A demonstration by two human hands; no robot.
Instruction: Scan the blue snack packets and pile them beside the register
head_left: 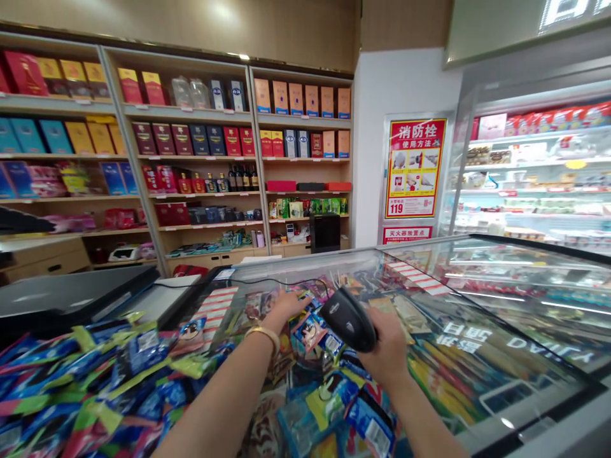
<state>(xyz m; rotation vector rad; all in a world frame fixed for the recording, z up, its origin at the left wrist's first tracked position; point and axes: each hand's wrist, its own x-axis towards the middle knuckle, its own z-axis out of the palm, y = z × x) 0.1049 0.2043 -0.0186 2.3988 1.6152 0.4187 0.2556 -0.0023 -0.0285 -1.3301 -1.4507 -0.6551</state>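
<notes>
Holding a black scanner (348, 318), the right hand (389, 353) has its fingers wrapped tight around the handle, just above the ice cream packets (315, 331) in the open freezer (525, 356). The left hand (286, 306), with a gold bracelet (263, 333) on its wrist, reaches in, fingers spread and touching the colourful packets

Chest freezer (525, 407), glass lid (477, 299) slid open at left. Packets (95, 375) heaped inside, under and left of the fingers; more packets under glass, right of the fingers.
</notes>
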